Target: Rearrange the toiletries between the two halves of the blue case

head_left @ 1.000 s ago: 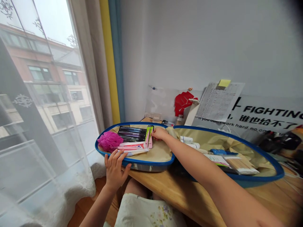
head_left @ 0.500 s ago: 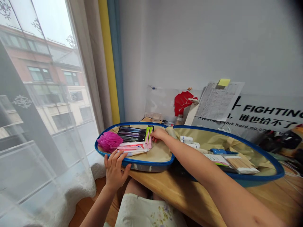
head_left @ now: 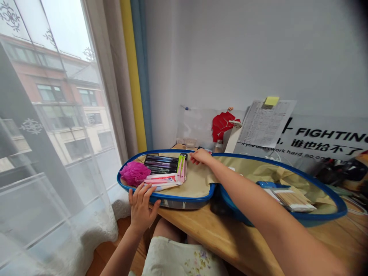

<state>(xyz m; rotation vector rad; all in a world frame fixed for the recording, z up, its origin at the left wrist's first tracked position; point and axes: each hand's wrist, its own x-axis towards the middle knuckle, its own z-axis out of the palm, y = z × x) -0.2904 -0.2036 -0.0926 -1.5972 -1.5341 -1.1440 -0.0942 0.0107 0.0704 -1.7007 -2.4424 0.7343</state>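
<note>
My left hand (head_left: 143, 207) rests with spread fingers on the near blue rim of the left half of an open case (head_left: 198, 189), close to a magenta mesh bath puff (head_left: 134, 173). My right hand (head_left: 200, 156), its fingers curled, is over the back part of the same half; what they hold, if anything, is hidden. Just left of it lie slim green-and-pink packets (head_left: 181, 168). Beside these sit several dark pen-like sticks (head_left: 161, 164) in a row. White-and-pink packs (head_left: 162, 180) lie along the near side.
The case's right half (head_left: 319, 191) holds a blue item (head_left: 271, 184) and a pack of wooden sticks (head_left: 296, 200); my right forearm covers part of it. The wooden table's (head_left: 201, 222) front edge runs below. A curtained window (head_left: 57, 115) is at left, a paper sheet (head_left: 266, 122) at the back.
My right hand has drawn off the green-and-pink packets, moving right and slightly up toward the back rim. My left hand has stayed on the near rim.
</note>
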